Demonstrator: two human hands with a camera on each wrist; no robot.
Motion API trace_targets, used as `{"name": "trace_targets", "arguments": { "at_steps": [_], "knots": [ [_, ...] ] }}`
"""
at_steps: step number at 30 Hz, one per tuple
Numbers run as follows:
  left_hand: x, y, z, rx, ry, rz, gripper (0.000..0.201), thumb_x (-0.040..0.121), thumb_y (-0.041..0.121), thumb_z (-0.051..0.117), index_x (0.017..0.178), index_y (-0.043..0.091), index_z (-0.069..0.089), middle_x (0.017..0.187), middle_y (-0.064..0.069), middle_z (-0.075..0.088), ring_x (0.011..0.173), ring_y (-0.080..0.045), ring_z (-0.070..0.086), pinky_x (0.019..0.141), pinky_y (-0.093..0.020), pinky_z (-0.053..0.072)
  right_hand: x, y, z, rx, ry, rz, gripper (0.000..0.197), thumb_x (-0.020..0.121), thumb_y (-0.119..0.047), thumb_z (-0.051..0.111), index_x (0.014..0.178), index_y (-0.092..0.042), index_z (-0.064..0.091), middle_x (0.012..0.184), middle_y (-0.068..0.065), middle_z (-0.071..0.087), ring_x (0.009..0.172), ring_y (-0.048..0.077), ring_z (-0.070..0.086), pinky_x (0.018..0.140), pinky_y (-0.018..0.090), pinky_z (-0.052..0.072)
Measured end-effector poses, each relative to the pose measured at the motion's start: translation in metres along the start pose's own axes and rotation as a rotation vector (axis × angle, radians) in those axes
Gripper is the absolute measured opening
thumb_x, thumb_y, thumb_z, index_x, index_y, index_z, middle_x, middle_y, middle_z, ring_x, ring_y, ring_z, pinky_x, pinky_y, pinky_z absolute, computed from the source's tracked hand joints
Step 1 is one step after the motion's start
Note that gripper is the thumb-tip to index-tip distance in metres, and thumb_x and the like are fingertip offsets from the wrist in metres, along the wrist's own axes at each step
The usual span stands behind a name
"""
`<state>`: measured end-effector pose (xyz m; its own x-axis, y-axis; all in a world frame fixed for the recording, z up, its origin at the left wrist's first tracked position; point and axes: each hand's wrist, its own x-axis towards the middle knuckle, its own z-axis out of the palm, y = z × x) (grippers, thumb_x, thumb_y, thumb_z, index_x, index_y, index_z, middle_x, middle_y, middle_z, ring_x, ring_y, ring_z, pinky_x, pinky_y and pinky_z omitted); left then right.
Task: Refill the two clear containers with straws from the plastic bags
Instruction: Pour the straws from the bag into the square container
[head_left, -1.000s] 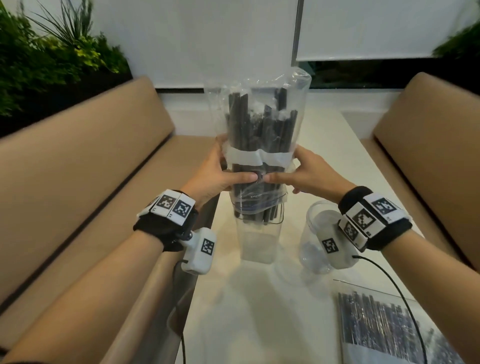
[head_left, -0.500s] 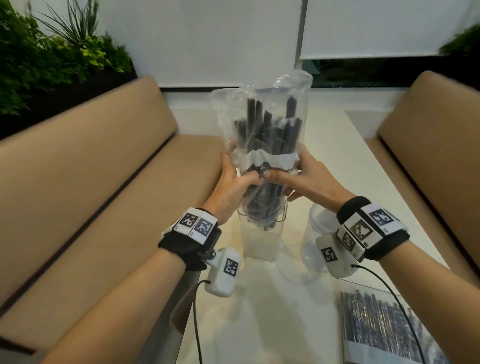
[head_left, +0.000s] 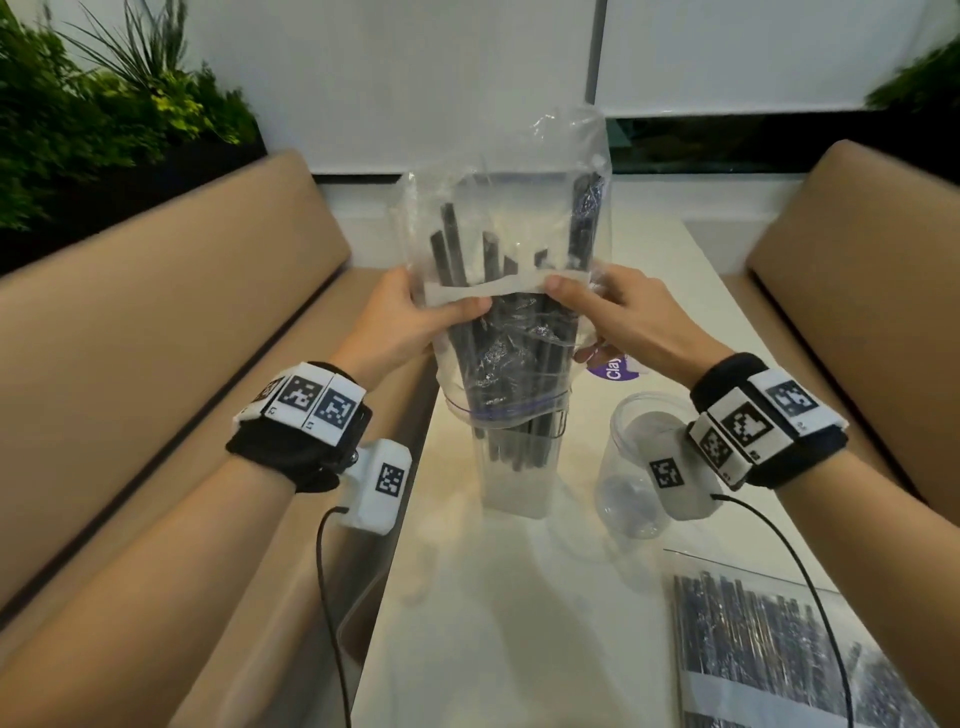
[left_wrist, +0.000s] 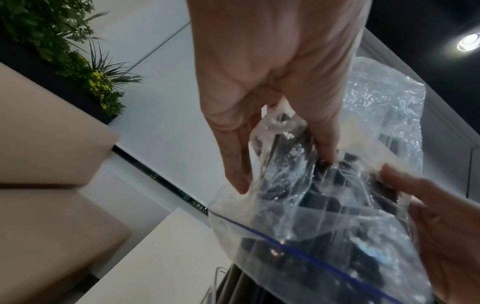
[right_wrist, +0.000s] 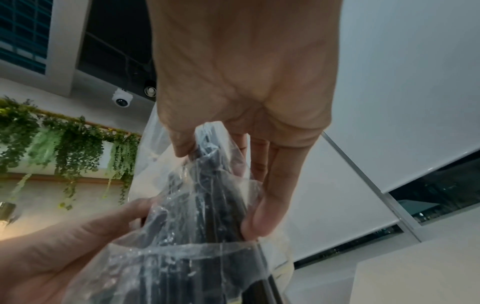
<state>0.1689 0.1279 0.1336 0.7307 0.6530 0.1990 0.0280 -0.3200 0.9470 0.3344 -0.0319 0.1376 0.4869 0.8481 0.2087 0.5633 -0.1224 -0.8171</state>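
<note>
Head view shows both hands clamped on one clear bag (head_left: 506, 291) of black straws (head_left: 511, 358): the left hand (head_left: 402, 319) grips its left side, thumb across the front, and the right hand (head_left: 621, 319) pinches its right side at about the same height. In the left wrist view the left fingers (left_wrist: 233, 156) lie behind the crumpled film, with the thumb pressing from the front.

The bag is turned upside down, its blue zip edge at the bottom and sitting around the mouth of the square container (head_left: 517, 467) on the tabletop (head_left: 493, 623). The straws stand nearly upright, long axis vertical, leaning slightly to the far right at their tops; their lower ends are already inside the container, though not down to its base.

By my reading, the step in hand is emptying this bag into the first container. Next, the hands would need to loosen their squeeze and lift the bag straight up so the bundle slides down without tipping the container.

To the right stands a round container (head_left: 636, 467), with no straws visible in it, and a second bag (head_left: 769, 649) of straws lies flat at the near right.
</note>
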Motion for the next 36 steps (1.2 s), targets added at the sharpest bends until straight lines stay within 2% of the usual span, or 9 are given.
{"name": "trace_targets", "arguments": {
  "at_steps": [5, 11, 15, 20, 23, 25, 29, 33, 36],
  "knots": [
    [0.003, 0.007, -0.002, -0.006, 0.014, 0.044, 0.042, 0.082, 0.007, 0.074, 0.122, 0.002, 0.062, 0.116, -0.005, 0.07, 0.094, -0.006, 0.068, 0.077, -0.016, 0.057, 0.0, -0.009, -0.006, -0.061, 0.022, -0.094, 0.046, 0.091, -0.047, 0.056, 0.124, -0.016, 0.052, 0.096, 0.005, 0.07, 0.061, 0.017, 0.069, 0.057, 0.032, 0.06],
    [0.01, 0.016, -0.01, 0.048, 0.051, 0.084, 0.024, 0.075, 0.011, 0.081, 0.093, 0.017, 0.067, 0.101, 0.008, 0.069, 0.095, -0.005, 0.067, 0.081, -0.019, 0.055, 0.009, -0.013, -0.015, -0.037, 0.092, -0.088, 0.035, 0.085, -0.034, 0.069, 0.099, -0.002, 0.066, 0.088, 0.016, 0.072, 0.058, 0.018, 0.067, 0.049, 0.021, 0.055],
    [0.011, 0.017, -0.009, 0.073, 0.009, 0.104, 0.029, 0.082, 0.016, 0.077, 0.106, 0.008, 0.063, 0.115, -0.005, 0.069, 0.101, -0.02, 0.071, 0.071, -0.027, 0.061, 0.007, -0.018, -0.011, 0.028, 0.113, -0.1, 0.01, 0.089, -0.023, 0.067, 0.089, -0.016, 0.061, 0.078, 0.008, 0.072, 0.066, 0.025, 0.073, 0.056, 0.023, 0.06],
    [0.006, 0.017, -0.002, 0.109, -0.048, 0.084, 0.047, 0.083, 0.019, 0.071, 0.124, 0.011, 0.05, 0.119, -0.011, 0.062, 0.104, -0.029, 0.069, 0.078, -0.048, 0.061, 0.006, -0.011, 0.0, -0.013, 0.106, -0.098, 0.029, 0.091, -0.02, 0.063, 0.116, -0.005, 0.057, 0.082, 0.012, 0.073, 0.064, 0.02, 0.073, 0.058, 0.022, 0.06],
    [0.003, 0.017, 0.001, 0.194, -0.136, 0.094, 0.041, 0.089, 0.009, 0.065, 0.123, 0.026, 0.049, 0.111, -0.003, 0.058, 0.104, -0.025, 0.066, 0.074, -0.038, 0.062, 0.004, -0.01, -0.002, -0.101, -0.008, -0.049, 0.057, 0.09, -0.026, 0.065, 0.138, -0.014, 0.039, 0.089, 0.008, 0.072, 0.063, 0.019, 0.072, 0.057, 0.028, 0.061],
    [0.002, 0.02, 0.001, 0.217, -0.125, 0.068, 0.032, 0.09, 0.024, 0.068, 0.119, 0.025, 0.055, 0.115, -0.003, 0.063, 0.103, -0.018, 0.066, 0.067, -0.031, 0.06, 0.003, -0.015, -0.01, -0.107, 0.0, -0.042, 0.063, 0.087, -0.042, 0.064, 0.139, -0.02, 0.036, 0.098, 0.004, 0.068, 0.062, 0.019, 0.071, 0.05, 0.027, 0.058],
    [0.006, 0.024, -0.002, 0.153, -0.035, -0.005, 0.021, 0.087, 0.042, 0.068, 0.098, 0.024, 0.069, 0.096, 0.009, 0.071, 0.094, -0.008, 0.066, 0.075, -0.033, 0.055, 0.004, -0.025, -0.019, 0.009, 0.157, -0.155, 0.029, 0.091, -0.037, 0.061, 0.115, -0.021, 0.055, 0.096, 0.004, 0.066, 0.056, 0.017, 0.064, 0.047, 0.027, 0.052],
    [0.009, 0.019, 0.0, 0.196, -0.014, 0.065, 0.004, 0.084, 0.023, 0.074, 0.084, 0.02, 0.073, 0.091, -0.004, 0.074, 0.09, -0.02, 0.07, 0.087, -0.038, 0.056, 0.002, -0.02, -0.012, -0.135, 0.135, -0.17, 0.011, 0.088, -0.019, 0.066, 0.09, -0.009, 0.066, 0.079, 0.0, 0.067, 0.05, 0.002, 0.06, 0.047, 0.016, 0.051],
    [0.007, 0.019, 0.004, 0.113, 0.05, 0.125, 0.01, 0.075, 0.008, 0.08, 0.08, 0.008, 0.072, 0.084, -0.005, 0.074, 0.08, -0.014, 0.072, 0.079, -0.031, 0.058, 0.004, -0.022, -0.014, -0.135, 0.189, -0.203, 0.017, 0.087, -0.021, 0.067, 0.094, -0.006, 0.067, 0.086, 0.007, 0.069, 0.055, 0.008, 0.066, 0.049, 0.02, 0.054]
  ]
}}
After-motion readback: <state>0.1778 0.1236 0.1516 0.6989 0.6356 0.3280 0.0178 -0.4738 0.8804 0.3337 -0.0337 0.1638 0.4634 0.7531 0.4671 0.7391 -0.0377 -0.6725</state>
